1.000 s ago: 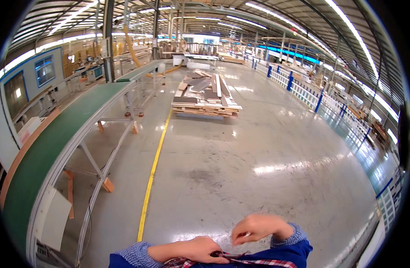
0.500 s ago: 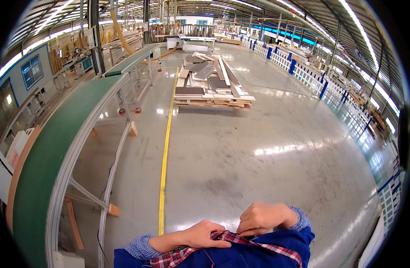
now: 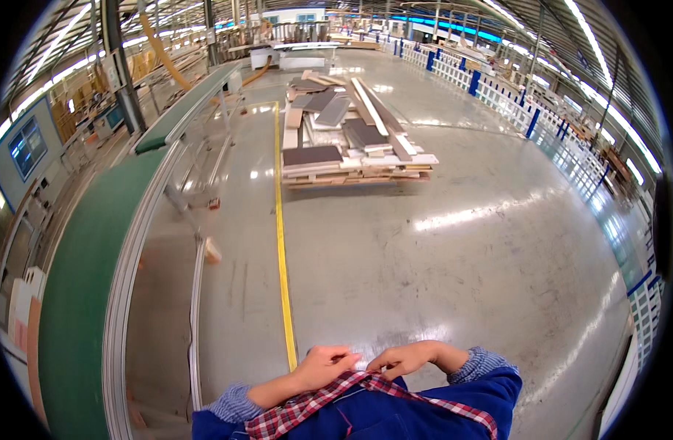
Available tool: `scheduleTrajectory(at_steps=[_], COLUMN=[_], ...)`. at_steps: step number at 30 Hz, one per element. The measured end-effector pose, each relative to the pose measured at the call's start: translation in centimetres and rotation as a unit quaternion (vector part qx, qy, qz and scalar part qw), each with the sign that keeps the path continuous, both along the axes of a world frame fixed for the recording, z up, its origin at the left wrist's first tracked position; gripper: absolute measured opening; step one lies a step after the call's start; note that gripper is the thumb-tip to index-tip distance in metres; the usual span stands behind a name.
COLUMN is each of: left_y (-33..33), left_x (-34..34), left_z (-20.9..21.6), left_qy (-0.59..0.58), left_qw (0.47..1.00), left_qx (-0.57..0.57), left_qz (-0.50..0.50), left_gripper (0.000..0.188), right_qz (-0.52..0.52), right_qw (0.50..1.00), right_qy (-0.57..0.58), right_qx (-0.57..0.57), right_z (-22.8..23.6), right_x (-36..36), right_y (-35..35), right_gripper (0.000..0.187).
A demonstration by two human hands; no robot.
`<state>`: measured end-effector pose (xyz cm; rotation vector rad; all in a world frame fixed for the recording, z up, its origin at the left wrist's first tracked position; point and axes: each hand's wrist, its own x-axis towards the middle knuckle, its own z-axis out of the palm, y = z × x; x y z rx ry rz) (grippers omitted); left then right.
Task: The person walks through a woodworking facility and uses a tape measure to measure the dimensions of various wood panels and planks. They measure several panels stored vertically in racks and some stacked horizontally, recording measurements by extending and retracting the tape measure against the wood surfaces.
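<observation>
Glossy grey floor (image 3: 454, 293) fills the middle of the frame. At bottom centre, a red checked band (image 3: 307, 403) lies over blue clothing (image 3: 395, 419), running left to right and peaking just below both hands. The left hand (image 3: 325, 367), fingers curled, is beside that peak; the right hand (image 3: 406, 359) bends down to it, about equally near. Whether either grips the cloth cannot be told. Beyond, a yellow line (image 3: 283, 279) crosses the floor, a green conveyor (image 3: 87, 293) follows the left, boards (image 3: 314, 155) lie piled upper centre, and a blue-and-white fence (image 3: 473, 82) stands upper right.
</observation>
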<state>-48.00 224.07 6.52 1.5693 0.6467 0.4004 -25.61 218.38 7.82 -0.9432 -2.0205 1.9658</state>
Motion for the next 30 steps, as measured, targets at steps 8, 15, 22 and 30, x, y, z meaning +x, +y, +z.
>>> scheduleTrajectory(at_steps=[8, 15, 22, 30], left_y=[29.9, 51.2, 82.6, 118.5], left_x=[-8.1, -16.1, -13.3, -0.8], left_z=[-2.9, -14.4, -10.3, -7.0], left_qy=[0.025, 0.045, 0.031, 0.026], left_qw=[0.969, 0.882, 0.917, 0.993], left_qx=[-0.096, -0.245, -0.199, -0.089], left_qz=[0.228, 0.399, 0.345, 0.079], left_gripper=[0.024, 0.028, 0.025, 0.022], right_qz=[0.034, -0.002, -0.017, -0.1], right_qw=[0.994, 0.985, 0.975, 0.938], right_qy=[0.028, 0.087, 0.022, 0.144], right_qx=[-0.102, -0.151, -0.222, -0.299], right_z=[0.4, -1.8, 2.2, -6.7], right_x=[0.6, 0.4, 2.1, 2.6], right_y=[32.3, 58.8, 85.2, 111.8], right_gripper=[0.021, 0.016, 0.008, 0.006])
